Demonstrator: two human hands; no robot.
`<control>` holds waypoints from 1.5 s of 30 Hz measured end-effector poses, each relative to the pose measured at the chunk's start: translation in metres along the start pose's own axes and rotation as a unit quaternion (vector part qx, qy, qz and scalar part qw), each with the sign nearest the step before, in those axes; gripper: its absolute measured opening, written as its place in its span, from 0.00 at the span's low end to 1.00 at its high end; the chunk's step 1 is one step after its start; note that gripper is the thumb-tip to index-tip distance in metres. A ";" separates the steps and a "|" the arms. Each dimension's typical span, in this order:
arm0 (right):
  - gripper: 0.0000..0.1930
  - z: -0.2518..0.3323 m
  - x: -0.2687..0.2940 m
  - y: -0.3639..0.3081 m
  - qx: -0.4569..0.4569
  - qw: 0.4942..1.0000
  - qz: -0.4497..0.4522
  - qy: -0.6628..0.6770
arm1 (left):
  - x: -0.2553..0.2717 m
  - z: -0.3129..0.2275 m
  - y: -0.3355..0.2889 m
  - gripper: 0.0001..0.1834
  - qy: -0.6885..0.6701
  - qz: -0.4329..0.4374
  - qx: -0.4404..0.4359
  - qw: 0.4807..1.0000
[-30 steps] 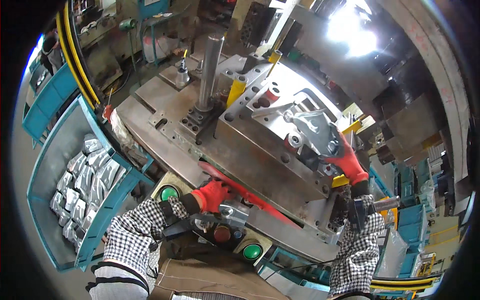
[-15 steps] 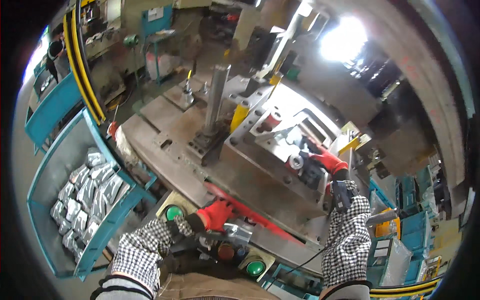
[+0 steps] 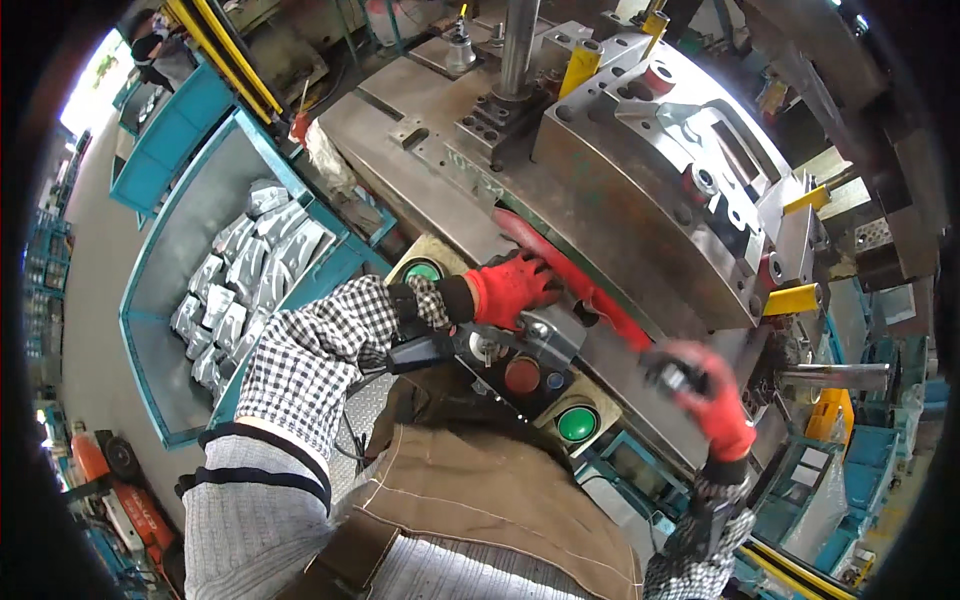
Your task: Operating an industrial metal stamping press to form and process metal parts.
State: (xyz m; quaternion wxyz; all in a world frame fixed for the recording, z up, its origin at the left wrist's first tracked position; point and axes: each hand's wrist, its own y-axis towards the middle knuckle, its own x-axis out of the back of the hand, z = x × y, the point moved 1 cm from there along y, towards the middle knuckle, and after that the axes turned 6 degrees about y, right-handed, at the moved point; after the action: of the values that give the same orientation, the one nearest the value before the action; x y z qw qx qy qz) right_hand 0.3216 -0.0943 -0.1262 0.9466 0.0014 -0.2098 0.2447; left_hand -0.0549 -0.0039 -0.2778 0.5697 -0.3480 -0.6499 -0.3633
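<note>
My left hand (image 3: 515,288), in a red glove with dark fingertips, is closed with its fingers curled at the front edge of the machine bed. Beside it are a red bar (image 3: 570,268) and a grey metal block (image 3: 550,338); what the fingers grip, if anything, is hidden. My right hand (image 3: 705,392), in a matching glove, is off the die block, near the right end of the red bar. Motion smears its fingers. A shiny sheet-metal part (image 3: 690,125) lies on top of the large steel die block (image 3: 625,190), next to a round red-and-silver post (image 3: 702,180).
Green push buttons (image 3: 577,424) and a dark red button (image 3: 521,374) sit along the bed's front edge. At left, a blue bin (image 3: 150,345) holds several stamped metal parts (image 3: 240,270). A steel column (image 3: 518,50) and yellow cylinders (image 3: 793,300) stand around the die.
My right hand has come off the die and moved toward me, over the front edge. My left hand stays by the red bar. The whole view has shifted.
</note>
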 end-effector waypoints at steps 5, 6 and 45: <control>0.39 -0.147 -0.054 -0.122 -0.270 0.956 0.114 0.025 | 0.014 0.001 -0.005 0.57 -0.006 0.003 0.013 1.000; 0.43 -0.182 -0.065 -0.141 -0.282 0.955 0.091 -0.006 | 0.017 0.003 -0.011 0.57 -0.008 0.017 0.030 0.999; 0.49 -0.274 -0.203 -0.118 -0.095 0.959 -0.255 0.073 | -0.174 0.079 -0.252 0.43 -0.522 -0.303 0.535 0.591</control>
State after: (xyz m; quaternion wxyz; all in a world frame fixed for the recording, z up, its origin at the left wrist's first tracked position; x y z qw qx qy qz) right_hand 0.3243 -0.2634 -0.4448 0.9862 -0.0526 -0.1545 -0.0268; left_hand -0.2928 -0.0665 -0.4767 0.0744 0.1063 -0.9813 0.1422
